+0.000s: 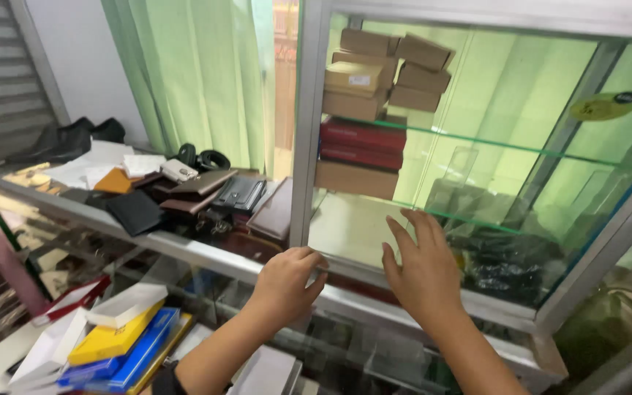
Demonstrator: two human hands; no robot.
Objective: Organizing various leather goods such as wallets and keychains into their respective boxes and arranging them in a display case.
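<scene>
Head view: both hands are at the front of a glass cabinet (477, 110) with a metal frame. The left hand (284, 284) is curled, fingers together, at the lower end of the upright frame post (309, 124), its fingertips hooked at the edge of the glass pane (521, 95); whether it truly grips the edge I cannot tell. The right hand (422, 267) lies flat and open against the pane, fingers spread apart, holding nothing. The pane stands upright just right of the post, above the bottom rail (374, 296).

Behind the glass, brown boxes (374, 77) are stacked on the upper shelf, with red boxes (361, 143) and another brown box below them. A yellow sticker (603, 107) sits on the glass at upper right.

Left of the cabinet, on the counter (184, 249), lie dark wallets (206, 194), white papers and a rolled belt (212, 159). Green curtains (199, 66) hang behind. At lower left, yellow, blue and white flat boxes (115, 336) are piled
</scene>
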